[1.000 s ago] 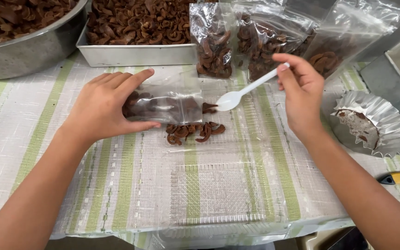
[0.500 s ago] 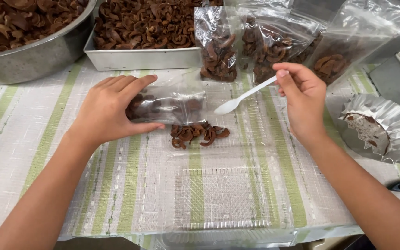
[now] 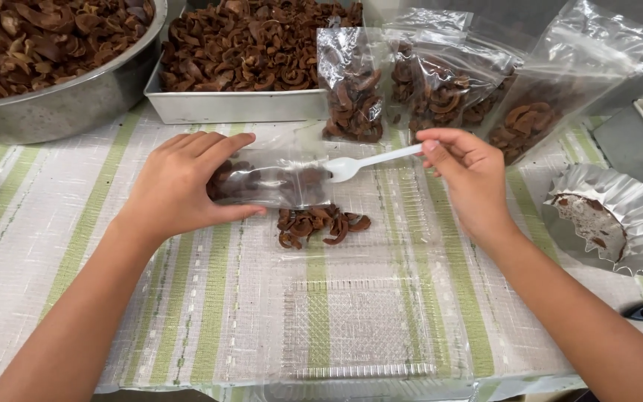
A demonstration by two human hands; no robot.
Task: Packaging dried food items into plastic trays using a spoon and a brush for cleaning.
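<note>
My left hand (image 3: 176,186): palm down, fingers grasping small clear plastic pouch of brown dried fruit slices (image 3: 273,184), lying flat on striped green-and-white tabletop (image 3: 91,246). My right hand (image 3: 469,179): fingers pinched on white plastic spoon (image 3: 370,162), bowl at pouch mouth. Loose pile of brown dried slices (image 3: 320,225) just below pouch. Filled standing clear bags (image 3: 351,82) behind. Crinkled foil cup (image 3: 608,216) at right.

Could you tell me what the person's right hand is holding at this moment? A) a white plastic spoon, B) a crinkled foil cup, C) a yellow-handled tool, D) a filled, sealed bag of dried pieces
A: the right hand pinches the handle of a white plastic spoon, whose bowl points at the mouth of the clear bag that the left hand presses to the table.
</note>
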